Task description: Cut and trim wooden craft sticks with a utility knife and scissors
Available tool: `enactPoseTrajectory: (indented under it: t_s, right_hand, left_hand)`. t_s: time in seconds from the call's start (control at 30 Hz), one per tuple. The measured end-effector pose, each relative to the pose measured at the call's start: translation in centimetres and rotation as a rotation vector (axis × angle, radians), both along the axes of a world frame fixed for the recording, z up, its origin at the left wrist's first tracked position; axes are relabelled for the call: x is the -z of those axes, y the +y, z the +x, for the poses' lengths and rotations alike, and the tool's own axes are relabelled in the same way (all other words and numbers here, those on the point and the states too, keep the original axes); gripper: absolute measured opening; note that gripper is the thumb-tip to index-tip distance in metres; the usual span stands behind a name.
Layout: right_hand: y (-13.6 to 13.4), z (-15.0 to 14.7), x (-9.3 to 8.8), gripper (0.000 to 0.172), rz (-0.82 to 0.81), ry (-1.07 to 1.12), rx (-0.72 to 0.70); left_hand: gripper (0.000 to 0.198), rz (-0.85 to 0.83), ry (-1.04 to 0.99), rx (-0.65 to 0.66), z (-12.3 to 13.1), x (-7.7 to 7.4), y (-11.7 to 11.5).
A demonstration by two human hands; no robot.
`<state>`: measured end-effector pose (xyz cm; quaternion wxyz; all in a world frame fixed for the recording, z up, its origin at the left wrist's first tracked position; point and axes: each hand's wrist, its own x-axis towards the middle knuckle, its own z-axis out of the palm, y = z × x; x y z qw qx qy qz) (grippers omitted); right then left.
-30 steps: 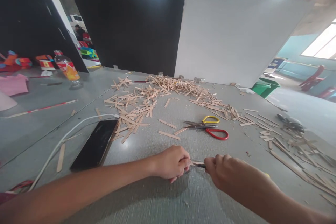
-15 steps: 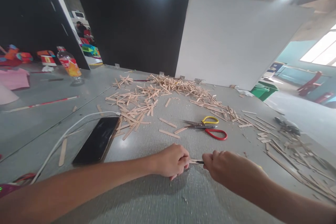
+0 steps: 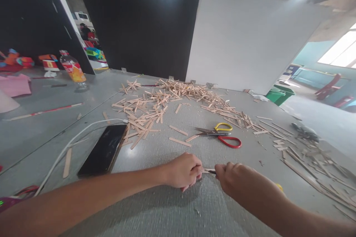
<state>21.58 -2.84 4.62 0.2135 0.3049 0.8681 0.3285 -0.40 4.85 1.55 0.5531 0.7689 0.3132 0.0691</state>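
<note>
My left hand [image 3: 185,172] is closed on a wooden craft stick [image 3: 205,170], and a short pale length of it shows past the fingers. My right hand [image 3: 232,177] is wrapped round a dark-tipped tool [image 3: 213,172], most of it hidden in the fist. The tool's tip touches the stick in the narrow gap between both hands. A small yellow part [image 3: 279,187] shows behind the right wrist; whether it belongs to the tool I cannot tell. Just beyond the hands lie scissors [image 3: 217,132] with one yellow and one red handle, blades pointing left.
Loose craft sticks [image 3: 150,105] are heaped across the middle and back. At left lie a phone [image 3: 103,150] on a white cable and, further off, a drink bottle [image 3: 72,69]. Thin wood strips [image 3: 314,177] are scattered at right. Black [image 3: 141,26] and white [image 3: 250,40] panels stand behind.
Both hands keep nearly the same place and grip. The right hand sits very slightly lower, and more of the yellow part shows behind its wrist.
</note>
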Motion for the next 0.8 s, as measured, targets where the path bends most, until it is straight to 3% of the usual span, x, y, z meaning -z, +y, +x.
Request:
enactPoseTrajectory:
  t_s: [0.2, 0.4, 0.8]
  right_hand:
    - [0.4, 0.9, -0.8, 0.013, 0.313, 0.378, 0.137]
    - [-1.4, 0.4, -2.8, 0.043, 0.281, 0.806, 0.149]
    - [-3.4, 0.3, -2.8, 0.040, 0.296, 0.753, -0.015]
  left_hand:
    - [0.032, 0.179, -0.114, -0.167, 0.3, -0.1, -0.5]
    - [0.040, 0.298, -0.210, -0.230, 0.4, 1.0, -0.9]
    - [0.045, 0.319, -0.278, -0.284, 0.5, 1.8, -1.2]
